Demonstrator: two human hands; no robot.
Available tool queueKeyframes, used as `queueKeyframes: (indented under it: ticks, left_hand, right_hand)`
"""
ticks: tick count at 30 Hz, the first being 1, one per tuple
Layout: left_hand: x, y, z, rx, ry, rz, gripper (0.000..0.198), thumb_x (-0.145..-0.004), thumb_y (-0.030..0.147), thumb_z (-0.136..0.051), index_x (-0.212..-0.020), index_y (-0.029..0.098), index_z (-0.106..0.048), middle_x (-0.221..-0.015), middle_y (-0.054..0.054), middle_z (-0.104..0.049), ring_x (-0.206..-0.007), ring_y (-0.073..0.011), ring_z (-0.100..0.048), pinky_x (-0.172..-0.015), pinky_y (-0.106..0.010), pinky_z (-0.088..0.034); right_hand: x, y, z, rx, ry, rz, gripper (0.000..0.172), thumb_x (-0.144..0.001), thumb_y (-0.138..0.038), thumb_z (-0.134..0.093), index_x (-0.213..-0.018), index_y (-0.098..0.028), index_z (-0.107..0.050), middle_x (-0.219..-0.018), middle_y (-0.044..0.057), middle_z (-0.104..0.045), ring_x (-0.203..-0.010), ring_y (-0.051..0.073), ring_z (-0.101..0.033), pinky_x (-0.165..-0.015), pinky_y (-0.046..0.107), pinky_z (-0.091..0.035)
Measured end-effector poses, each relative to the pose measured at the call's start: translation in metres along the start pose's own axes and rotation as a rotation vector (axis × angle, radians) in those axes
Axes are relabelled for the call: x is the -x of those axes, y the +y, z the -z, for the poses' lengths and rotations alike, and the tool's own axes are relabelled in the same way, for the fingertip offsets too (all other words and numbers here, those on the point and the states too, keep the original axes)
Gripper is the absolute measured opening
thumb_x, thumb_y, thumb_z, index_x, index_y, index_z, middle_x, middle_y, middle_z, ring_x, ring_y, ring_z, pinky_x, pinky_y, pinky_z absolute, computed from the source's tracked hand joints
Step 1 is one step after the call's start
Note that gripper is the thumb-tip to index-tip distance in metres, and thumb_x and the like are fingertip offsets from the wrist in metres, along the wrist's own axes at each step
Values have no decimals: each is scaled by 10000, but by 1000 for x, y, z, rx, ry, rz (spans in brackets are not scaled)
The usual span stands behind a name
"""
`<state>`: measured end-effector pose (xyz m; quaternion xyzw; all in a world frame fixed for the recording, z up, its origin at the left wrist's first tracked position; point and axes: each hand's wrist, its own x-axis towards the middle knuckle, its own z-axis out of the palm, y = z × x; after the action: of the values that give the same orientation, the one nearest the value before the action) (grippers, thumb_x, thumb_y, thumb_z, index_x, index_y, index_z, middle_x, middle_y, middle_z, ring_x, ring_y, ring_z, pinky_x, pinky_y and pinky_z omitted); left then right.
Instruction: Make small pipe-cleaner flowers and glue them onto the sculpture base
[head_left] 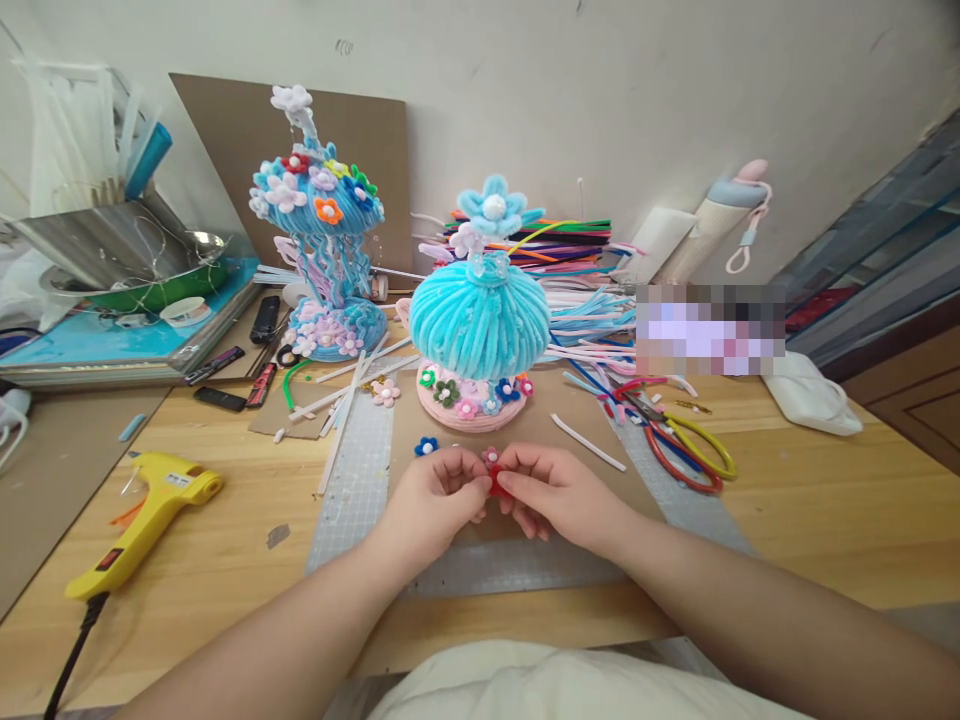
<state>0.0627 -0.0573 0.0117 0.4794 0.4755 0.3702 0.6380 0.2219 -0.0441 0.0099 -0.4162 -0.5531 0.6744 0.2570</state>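
Note:
My left hand (448,492) and my right hand (550,490) meet over the cardboard sheet, both pinching a small red pipe-cleaner piece (496,482). Fingers hide most of its shape. Just beyond my fingertips is a pinkish flower (490,457); a dark blue flower (427,446) lies past my left hand. Behind them stands a turquoise pipe-cleaner dome (480,318) topped by a light blue flower (493,206). Under the dome, a round pink base (471,416) carries several small coloured flowers.
On the left lies a yellow glue gun (154,515) with its cord. A finished-looking flowered pipe-cleaner piece (319,215) stands behind. Scissors (686,440) rest at right, near a white pipe-cleaner strip (589,443). Bundled pipe cleaners (570,240) lie against the wall, and a metal bowl (112,245) sits far left.

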Motion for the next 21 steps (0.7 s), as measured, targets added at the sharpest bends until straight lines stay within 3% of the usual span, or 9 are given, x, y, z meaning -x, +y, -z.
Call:
queueKeyframes:
  ticks: [4, 7, 13, 17, 21]
  left_hand:
    - [2, -2, -1, -59, 20, -38, 68, -690, 210, -569, -687, 150, -538, -631, 20, -566, -570, -89, -534, -567, -206, -410]
    - [2, -1, 1, -39, -35, 33, 78, -694, 208, -571, -679, 144, -529, -568, 24, -559, -525, -85, -525, -542, -202, -394]
    - [2, 7, 5, 110, -165, 38, 174, -702, 279, -619, -706, 135, -522, -611, 1, -601, -523, -84, -547, -577, -220, -420]
    - [4, 4, 0, 85, -48, -91, 156, -716, 255, -611, -788, 140, -534, -679, -5, -607, -587, -99, -575, -603, -236, -469]
    - [5, -3, 0, -159, 65, -307, 111, -754, 198, -558, -849, 145, -580, -775, -38, -644, -703, -129, -618, -679, -260, -502]
  right_hand:
    - [1, 1, 0, 70, -18, 39, 179, -814, -322, -474, -723, -168, -464, -547, -66, -466, -370, 24, -405, -344, 131, -308]
    - [3, -1, 1, 74, -64, 50, 136, -808, -249, -480, -707, -159, -477, -538, -68, -465, -373, 14, -386, -366, 129, -302]
    - [3, -4, 4, -265, -153, -68, 167, -779, -300, -558, -745, -151, -491, -521, -59, -500, -325, 12, -367, -322, 135, -214]
    - [1, -1, 2, -468, -157, -91, 166, -783, -295, -572, -787, -145, -502, -533, -52, -507, -312, 8, -362, -311, 141, -182]
    - [0, 2, 0, -515, -137, -68, 155, -785, -277, -580, -811, -139, -513, -539, -50, -506, -321, 12, -371, -306, 142, -180]
